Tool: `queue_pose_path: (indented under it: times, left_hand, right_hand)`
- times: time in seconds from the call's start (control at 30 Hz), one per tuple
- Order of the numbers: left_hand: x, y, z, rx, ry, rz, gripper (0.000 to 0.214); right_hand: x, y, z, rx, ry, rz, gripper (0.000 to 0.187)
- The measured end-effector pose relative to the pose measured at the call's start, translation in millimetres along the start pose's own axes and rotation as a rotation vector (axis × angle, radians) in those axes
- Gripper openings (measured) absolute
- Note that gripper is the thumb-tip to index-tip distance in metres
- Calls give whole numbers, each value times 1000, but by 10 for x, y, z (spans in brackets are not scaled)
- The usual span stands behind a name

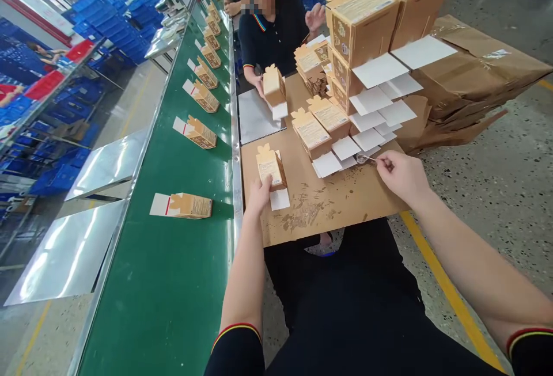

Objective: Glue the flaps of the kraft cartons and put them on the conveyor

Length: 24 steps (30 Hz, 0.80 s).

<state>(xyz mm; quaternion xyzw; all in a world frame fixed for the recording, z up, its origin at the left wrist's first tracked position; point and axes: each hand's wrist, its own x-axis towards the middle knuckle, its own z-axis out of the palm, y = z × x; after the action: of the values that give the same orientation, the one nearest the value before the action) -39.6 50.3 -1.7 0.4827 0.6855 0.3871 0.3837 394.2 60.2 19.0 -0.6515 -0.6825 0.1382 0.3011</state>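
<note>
My left hand (259, 194) grips the near end of a small brown cardboard box (268, 164), which lies on the cardboard-topped table. That box's brown flaps stand open at the far end, and a white flap sticks out towards me. At the table's right side, my right hand (400, 173) is closed in a pinch on a thin pale strip. The strip runs left to a small round clear-looking roll (362, 158), beside the white flaps of the stacked boxes (317, 134). Its exact kind is too small to make out.
Left of the table runs a green conveyor belt (173, 284) with a row of similar boxes (190, 206). Across the table a co-worker (276, 36) holds another box (274, 85). A tall box stack (363, 25) rises at the right, before flattened brown cardboard (484, 71).
</note>
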Motion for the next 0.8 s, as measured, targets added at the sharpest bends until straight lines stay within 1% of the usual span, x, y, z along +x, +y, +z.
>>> queue_pose_path:
  times: [0.07, 0.13, 0.17, 0.23, 0.3, 0.37, 0.43, 0.53, 0.6, 0.67, 0.73, 0.8]
  left_hand:
    - [-309, -67, 58, -172, 4, 8, 60]
    - [-613, -123, 110, -354, -28, 15, 63]
    - [-733, -137, 140, -418, -54, 12, 64]
    - [-878, -129, 211, -476, -99, 3, 65]
    - [-908, -90, 285, -463, -120, 7, 67]
    - [-871, -52, 337, -431, -133, 9, 69]
    - [-827, -35, 356, -416, -138, -3, 70]
    - [-806, -42, 346, -412, -144, -12, 74]
    - [-814, -52, 336, -409, -157, -12, 77]
    - [-826, -54, 333, -412, -170, -10, 79]
    - [-839, -51, 337, -414, -180, -10, 80]
    - [-856, -48, 347, -409, -179, -12, 82]
  right_hand:
    - [-219, 15, -49, 94, 78, 49, 20]
    - [-486, -39, -51, 206, 109, 84, 24]
    - [-622, -98, -26, 265, 94, 86, 25]
    - [-867, -276, 79, 376, -9, 48, 25]
    - [-1049, -497, 254, 450, -156, -20, 25]
    - [-1158, -705, 470, 486, -268, -106, 26]
    - [-1203, -858, 684, 491, -327, -190, 27]
    - [-1200, -966, 920, 456, -382, -274, 25]
    - [-1182, -976, 1001, 431, -408, -303, 22]
    - [-1167, -954, 1024, 415, -413, -318, 21]
    - [-1157, -910, 995, 411, -393, -314, 22]
    - [-1151, -850, 921, 421, -361, -283, 23]
